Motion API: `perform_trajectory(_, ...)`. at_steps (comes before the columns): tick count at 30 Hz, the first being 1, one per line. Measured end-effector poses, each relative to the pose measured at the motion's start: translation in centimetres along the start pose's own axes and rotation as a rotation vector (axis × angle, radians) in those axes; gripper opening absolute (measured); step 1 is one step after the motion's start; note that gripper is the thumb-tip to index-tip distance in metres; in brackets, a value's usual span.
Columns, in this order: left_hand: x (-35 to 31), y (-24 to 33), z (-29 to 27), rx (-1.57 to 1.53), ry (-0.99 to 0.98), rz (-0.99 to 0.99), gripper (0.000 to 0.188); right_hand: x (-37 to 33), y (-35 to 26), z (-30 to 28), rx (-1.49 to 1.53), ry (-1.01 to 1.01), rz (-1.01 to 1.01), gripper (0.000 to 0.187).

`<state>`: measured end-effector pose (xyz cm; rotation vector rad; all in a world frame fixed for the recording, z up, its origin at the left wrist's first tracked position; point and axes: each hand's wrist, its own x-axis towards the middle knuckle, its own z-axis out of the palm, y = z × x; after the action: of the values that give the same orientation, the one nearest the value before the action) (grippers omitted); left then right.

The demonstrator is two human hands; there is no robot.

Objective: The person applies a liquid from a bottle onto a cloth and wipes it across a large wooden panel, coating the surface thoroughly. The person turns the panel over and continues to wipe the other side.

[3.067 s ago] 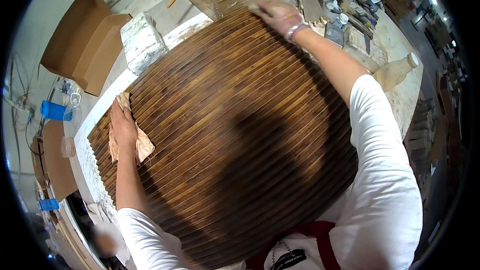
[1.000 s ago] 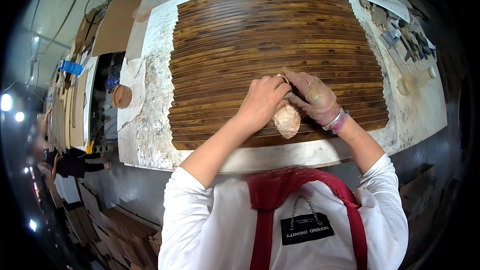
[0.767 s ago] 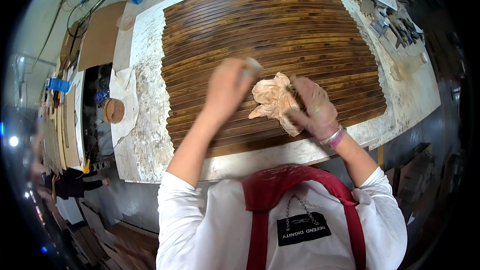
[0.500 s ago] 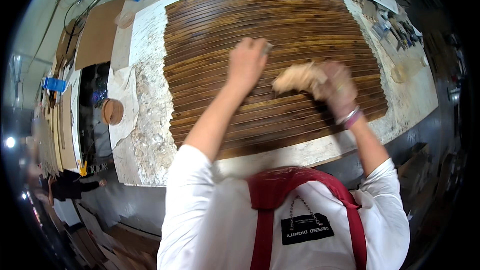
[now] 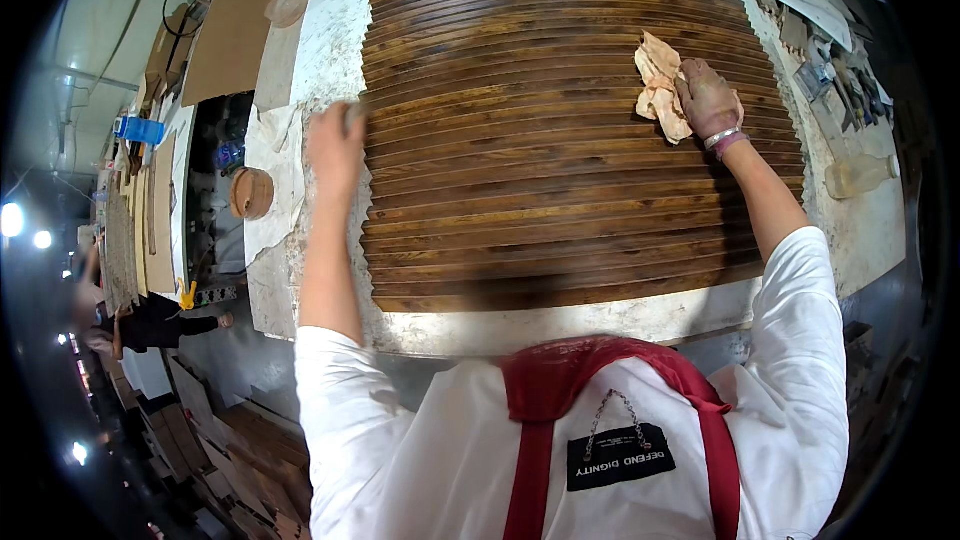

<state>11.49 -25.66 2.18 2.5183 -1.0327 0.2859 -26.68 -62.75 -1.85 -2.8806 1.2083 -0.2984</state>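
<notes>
In the head view, the right hand (image 5: pixel 708 102) is closed on a crumpled peach cloth (image 5: pixel 660 90), which spreads out beside its fingers over the upper right part of a dark brown ribbed wooden panel (image 5: pixel 560 155). The left hand (image 5: pixel 336 145), blurred, is by the panel's left edge with its fingers curled, and whether they grip anything I cannot tell, while the panel lies flat on a white, stained table (image 5: pixel 330 60), a round brown container (image 5: pixel 251 193) near the table's left side

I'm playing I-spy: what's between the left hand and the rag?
In the head view, brown slats stretch between the left hand and the rag.
</notes>
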Motion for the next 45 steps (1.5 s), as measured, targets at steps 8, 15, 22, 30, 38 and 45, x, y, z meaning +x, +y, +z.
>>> perform_trajectory(8, -3.2, 11.5, 6.0, -0.106, -0.069, 0.41, 0.019, -0.4, 0.4, 0.0, 0.064, 0.067, 0.051, 0.031)
perform_trajectory(15, -2.5, -5.3, -1.7, -0.096, 0.141, -0.057, 0.019, -0.3, -0.6, -0.2, 0.123, 0.123, -0.013, 0.025)
perform_trajectory(22, -5.5, -1.8, 0.2, 0.126, 0.0, 0.191, 0.016, -0.3, -0.2, 0.2, 0.09, 0.114, -0.023, 0.029)
perform_trajectory(30, -6.3, 6.8, 2.1, -0.068, -0.069, 0.436, 0.017, -0.5, -0.5, -0.7, 0.091, 0.029, 0.053, 0.03)
perform_trajectory(38, 0.4, 5.7, 0.9, -0.129, 0.047, 0.271, 0.023, -0.3, 0.1, 0.4, 0.045, 0.048, 0.035, 0.032)
perform_trajectory(45, 0.1, 21.0, 10.0, -0.075, -0.196, 0.534, 0.019, -0.5, 0.2, -0.5, 0.064, 0.016, 0.035, 0.03)
